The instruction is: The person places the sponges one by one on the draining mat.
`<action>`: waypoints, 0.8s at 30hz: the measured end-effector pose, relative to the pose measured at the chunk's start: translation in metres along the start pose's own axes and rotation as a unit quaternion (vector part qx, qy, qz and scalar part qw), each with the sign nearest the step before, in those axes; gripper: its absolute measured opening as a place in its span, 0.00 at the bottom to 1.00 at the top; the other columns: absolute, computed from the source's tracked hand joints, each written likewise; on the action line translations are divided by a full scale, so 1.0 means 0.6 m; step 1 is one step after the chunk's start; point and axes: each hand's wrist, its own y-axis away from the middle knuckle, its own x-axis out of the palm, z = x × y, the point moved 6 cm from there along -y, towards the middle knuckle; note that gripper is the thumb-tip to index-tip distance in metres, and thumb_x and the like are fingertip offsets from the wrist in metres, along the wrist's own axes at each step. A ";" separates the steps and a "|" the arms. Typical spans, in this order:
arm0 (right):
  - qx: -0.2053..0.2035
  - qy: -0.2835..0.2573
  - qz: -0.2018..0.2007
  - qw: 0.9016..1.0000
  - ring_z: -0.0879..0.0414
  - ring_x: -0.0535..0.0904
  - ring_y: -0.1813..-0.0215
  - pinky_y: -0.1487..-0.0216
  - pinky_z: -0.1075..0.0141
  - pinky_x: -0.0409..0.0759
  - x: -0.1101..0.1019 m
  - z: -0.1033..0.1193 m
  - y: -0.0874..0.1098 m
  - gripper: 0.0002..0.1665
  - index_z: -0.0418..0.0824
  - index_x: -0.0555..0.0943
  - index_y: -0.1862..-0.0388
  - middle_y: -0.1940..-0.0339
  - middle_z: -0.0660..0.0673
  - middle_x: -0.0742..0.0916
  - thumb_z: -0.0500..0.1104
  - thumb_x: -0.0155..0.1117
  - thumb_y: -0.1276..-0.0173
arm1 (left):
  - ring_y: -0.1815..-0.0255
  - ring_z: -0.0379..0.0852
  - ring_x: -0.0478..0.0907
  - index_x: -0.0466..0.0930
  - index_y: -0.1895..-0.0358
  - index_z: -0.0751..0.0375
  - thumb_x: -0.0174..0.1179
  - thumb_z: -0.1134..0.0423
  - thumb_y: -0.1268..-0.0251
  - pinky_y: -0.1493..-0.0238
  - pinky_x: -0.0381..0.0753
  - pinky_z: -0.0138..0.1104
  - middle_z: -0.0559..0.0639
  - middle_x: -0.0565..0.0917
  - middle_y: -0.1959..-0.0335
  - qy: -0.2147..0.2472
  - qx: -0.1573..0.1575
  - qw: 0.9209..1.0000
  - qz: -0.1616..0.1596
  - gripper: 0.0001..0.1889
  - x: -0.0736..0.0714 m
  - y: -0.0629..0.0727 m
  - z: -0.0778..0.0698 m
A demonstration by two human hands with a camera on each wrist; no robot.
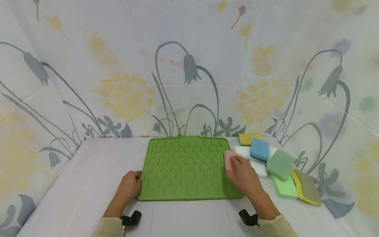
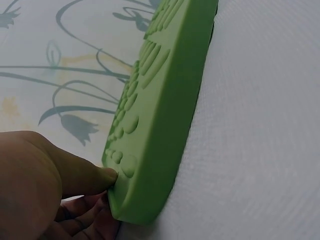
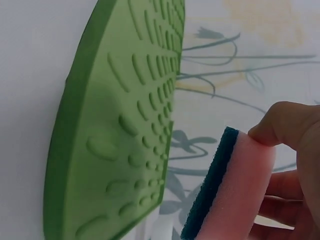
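A green ridged mat [image 1: 183,171] lies on the white-covered table. At its left edge my left hand [image 1: 131,183] pinches the rim, the thumb on top and the other fingers partly hidden below it, as the left wrist view shows. Over the mat's right edge, my right hand [image 1: 244,172] grips a pink sponge [image 3: 240,185] between thumb and fingers. A dark green scouring layer [image 3: 212,182] covers the sponge's side facing the mat. In the right wrist view the sponge is held apart from the mat's surface.
Right of the mat lies a loose pile of sponges: a yellow one [image 1: 248,139], a blue one [image 1: 260,149], white ones [image 1: 258,168], a pale green one [image 1: 280,164], a bright green one [image 1: 285,187] and a yellow-grey one [image 1: 307,187]. A flower-printed curtain [image 1: 189,98] stands behind the table.
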 end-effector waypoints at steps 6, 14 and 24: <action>-0.024 0.000 0.001 1.000 0.36 0.74 0.36 0.40 0.44 0.75 0.012 0.021 -0.016 0.33 0.28 0.73 0.37 0.37 0.31 0.78 0.46 0.61 0.36 | 0.64 0.47 0.73 0.72 0.40 0.78 0.52 0.70 0.32 0.63 0.76 0.40 0.60 0.78 0.60 0.007 -0.007 1.000 0.004 0.20 0.004 0.002 -0.001; -0.033 -0.015 0.002 0.999 0.37 0.74 0.36 0.40 0.45 0.76 0.024 0.051 -0.032 0.33 0.30 0.74 0.36 0.38 0.33 0.79 0.47 0.61 0.36 | 0.64 0.49 0.74 0.73 0.42 0.79 0.51 0.70 0.32 0.62 0.78 0.42 0.64 0.79 0.58 -0.020 -0.016 1.000 -0.007 0.19 0.003 0.002 -0.009; -0.059 -0.028 0.007 0.998 0.40 0.73 0.34 0.37 0.48 0.74 0.044 0.080 -0.055 0.33 0.31 0.73 0.35 0.36 0.35 0.79 0.48 0.60 0.35 | 0.64 0.50 0.75 0.74 0.43 0.79 0.53 0.70 0.33 0.62 0.78 0.43 0.65 0.79 0.59 -0.029 -0.012 0.999 -0.016 0.18 -0.002 0.009 -0.017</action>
